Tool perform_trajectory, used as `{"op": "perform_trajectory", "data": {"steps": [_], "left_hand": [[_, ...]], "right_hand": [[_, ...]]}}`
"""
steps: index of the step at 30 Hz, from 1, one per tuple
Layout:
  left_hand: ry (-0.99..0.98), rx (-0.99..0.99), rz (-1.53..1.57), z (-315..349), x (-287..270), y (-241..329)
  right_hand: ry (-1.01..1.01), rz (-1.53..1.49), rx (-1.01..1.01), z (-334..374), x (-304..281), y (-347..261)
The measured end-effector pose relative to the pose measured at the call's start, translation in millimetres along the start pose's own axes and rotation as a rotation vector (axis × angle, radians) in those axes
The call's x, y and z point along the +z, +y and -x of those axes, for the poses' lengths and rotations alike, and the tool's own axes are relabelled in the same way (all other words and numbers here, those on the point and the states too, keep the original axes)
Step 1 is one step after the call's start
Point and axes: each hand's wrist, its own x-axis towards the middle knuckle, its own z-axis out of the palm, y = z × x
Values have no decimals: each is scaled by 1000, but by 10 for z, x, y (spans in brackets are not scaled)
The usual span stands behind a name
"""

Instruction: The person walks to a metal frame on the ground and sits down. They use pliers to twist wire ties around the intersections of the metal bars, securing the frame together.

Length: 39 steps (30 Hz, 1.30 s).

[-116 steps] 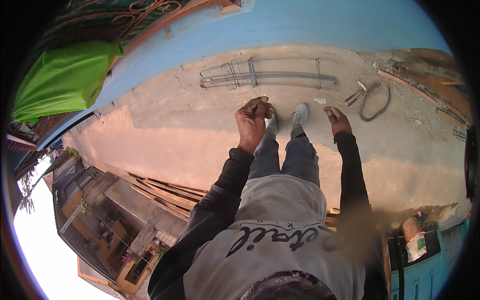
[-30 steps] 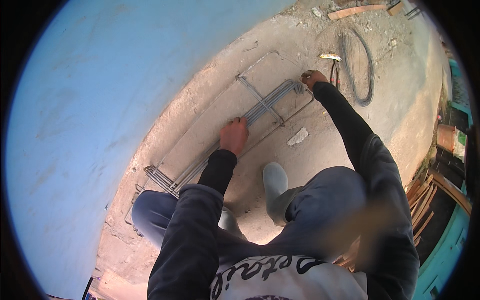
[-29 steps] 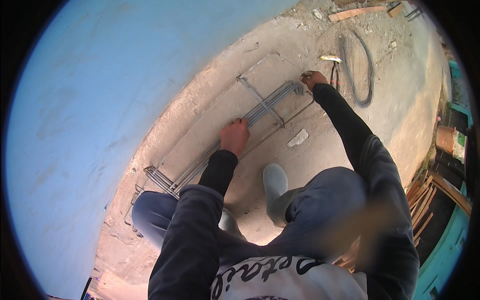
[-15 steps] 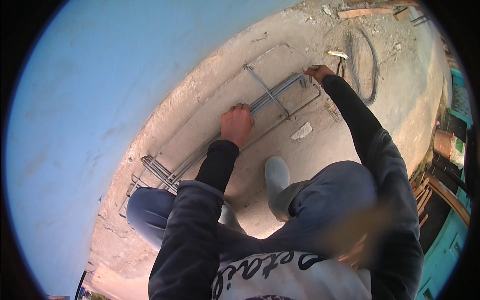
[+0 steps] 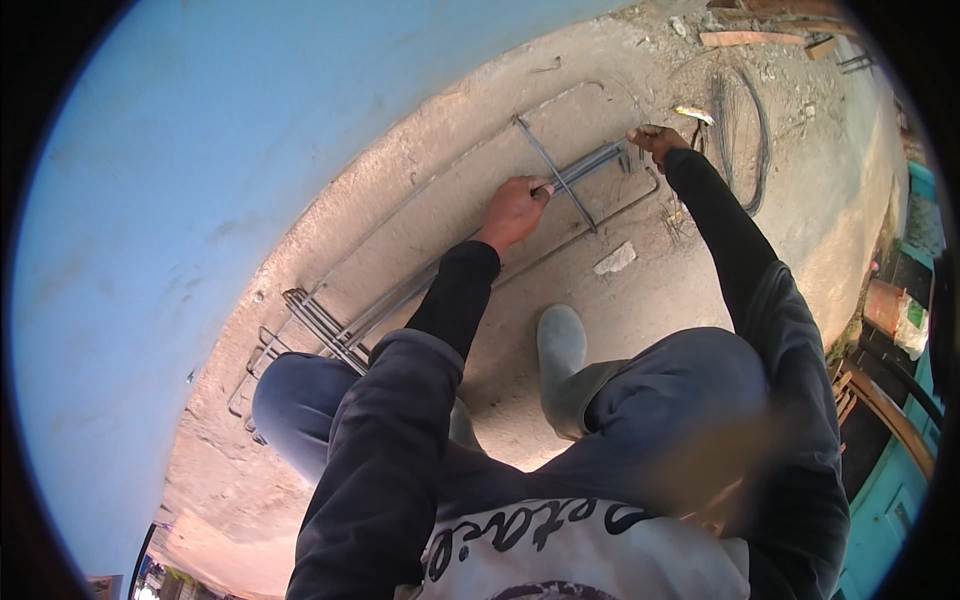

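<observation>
My left hand (image 5: 515,212) is closed round a bundle of grey steel rods (image 5: 597,161) lying lengthwise in a long rebar frame. Close to the bundle's far right end, my right hand (image 5: 657,144) has its fingers pinched together; what they hold, if anything, is too small to make out. A bent rebar stirrup (image 5: 556,172) crosses the rods just beyond my left hand. Several more stirrups (image 5: 325,330) are grouped at the frame's near left end, partly hidden by my knee. The frame's near-side rod (image 5: 630,207) ends in a hook.
A coil of thin wire (image 5: 765,150) lies to the right of my right hand. A pale broken piece (image 5: 615,258) rests on the ground by my boot (image 5: 561,340). The blue wall (image 5: 230,150) runs along the left. Wood pieces (image 5: 750,39) lie at the back.
My left hand has slid up and right along the rods, close to the crossing stirrup. My right hand stays by the rod ends. The whole view has shifted slightly.
</observation>
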Motion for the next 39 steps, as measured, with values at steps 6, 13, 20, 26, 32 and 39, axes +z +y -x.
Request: {"op": "perform_trajectory", "data": {"steps": [6,13,20,26,32,39], "left_hand": [[70,-164,80,-69,153,100],[95,-110,-29,-62,156,30],[55,-156,-38,-96,212,180],[71,-72,-91,-122,198,38],[56,-147,-129,-80,192,150],[79,-146,-154,-143,293,234]], "right_hand": [[-60,-24,-4,131,-68,-72],[-21,-144,14,755,-514,-351],[-204,-111,17,1008,-504,138],[-308,-56,24,1655,160,66],[-295,91,-16,1575,408,250],[3,92,-686,1131,895,489]]}}
